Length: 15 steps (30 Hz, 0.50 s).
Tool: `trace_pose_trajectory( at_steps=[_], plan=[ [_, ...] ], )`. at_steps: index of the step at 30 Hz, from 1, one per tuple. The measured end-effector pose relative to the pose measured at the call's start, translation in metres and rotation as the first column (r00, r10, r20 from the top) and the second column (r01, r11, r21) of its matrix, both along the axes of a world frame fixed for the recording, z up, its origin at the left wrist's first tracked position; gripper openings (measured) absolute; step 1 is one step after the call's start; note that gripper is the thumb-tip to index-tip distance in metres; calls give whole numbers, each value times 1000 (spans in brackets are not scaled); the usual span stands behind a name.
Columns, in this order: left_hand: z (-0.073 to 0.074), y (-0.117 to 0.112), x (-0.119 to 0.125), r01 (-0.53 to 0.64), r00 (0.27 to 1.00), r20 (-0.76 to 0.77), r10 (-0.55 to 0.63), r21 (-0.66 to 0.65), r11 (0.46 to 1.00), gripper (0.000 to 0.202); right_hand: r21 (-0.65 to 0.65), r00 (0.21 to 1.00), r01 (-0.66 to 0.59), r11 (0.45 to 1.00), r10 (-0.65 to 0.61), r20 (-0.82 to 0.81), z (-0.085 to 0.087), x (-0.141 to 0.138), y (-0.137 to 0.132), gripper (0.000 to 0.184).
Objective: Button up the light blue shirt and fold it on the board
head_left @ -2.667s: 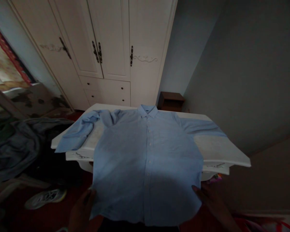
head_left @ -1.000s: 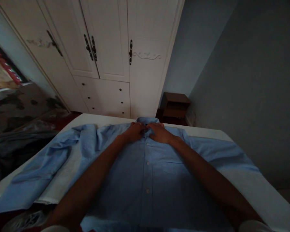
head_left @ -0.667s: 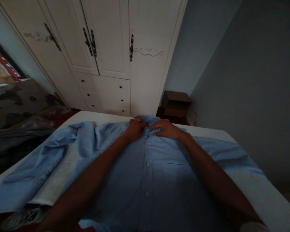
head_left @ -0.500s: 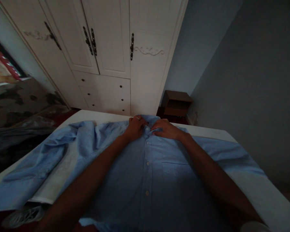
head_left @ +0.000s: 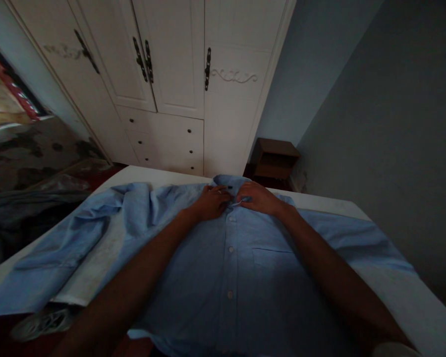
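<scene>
Left hand [head_left: 212,202] and right hand [head_left: 259,198] nearly meet mid-frame, at the collar [head_left: 232,180]. We see the right one pinching a collar flap; the left has curled fingers against the neck, but we can't tell if it grips. Change: both were down at the hem, now they're up here, and the top button between them has gone out of sight; we read that as work having moved to the neck. Blue shirt [head_left: 193,267] lies front up on the white table [head_left: 401,297], filling lower centre, buttons [head_left: 231,249] running down below the hands. Sleeve [head_left: 59,258] sprawls lower left, shoe [head_left: 40,325] beneath; wardrobe [head_left: 226,129] fills upper centre.
</scene>
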<state>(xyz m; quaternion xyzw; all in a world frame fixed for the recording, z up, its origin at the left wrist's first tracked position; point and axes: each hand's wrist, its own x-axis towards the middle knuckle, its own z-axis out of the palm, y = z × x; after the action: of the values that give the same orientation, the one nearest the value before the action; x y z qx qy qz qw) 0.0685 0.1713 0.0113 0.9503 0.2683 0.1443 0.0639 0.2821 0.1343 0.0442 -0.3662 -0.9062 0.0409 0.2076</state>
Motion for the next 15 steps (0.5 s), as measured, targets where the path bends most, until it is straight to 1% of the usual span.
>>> trace_pose_trajectory(
  at_steps=[3,6,9,11,13,15],
  plan=[
    [-2,0,2,-61,998,26,60,43,997,30,14,1000,-3,1000,3,13,-8,-2,2,4],
    [-1,-1,4,-117,988,109,112,41,992,24,87,999,-1,996,-2,36,-12,-5,1,9],
    [-1,0,7,-193,955,222,195,-29,981,20,165,999,-4,986,-5,53,-14,-9,-1,17],
    [-2,1,10,-230,928,283,244,-83,970,17,210,999,8,978,-15,34,-16,-11,-3,22],
    [-4,3,12,-230,899,347,266,-142,963,15,246,1000,28,969,-28,-5,-21,-13,-4,25],
    [-6,4,13,-196,871,413,264,-200,960,14,272,998,52,961,-41,-47,-28,-13,-4,25]
  ],
)
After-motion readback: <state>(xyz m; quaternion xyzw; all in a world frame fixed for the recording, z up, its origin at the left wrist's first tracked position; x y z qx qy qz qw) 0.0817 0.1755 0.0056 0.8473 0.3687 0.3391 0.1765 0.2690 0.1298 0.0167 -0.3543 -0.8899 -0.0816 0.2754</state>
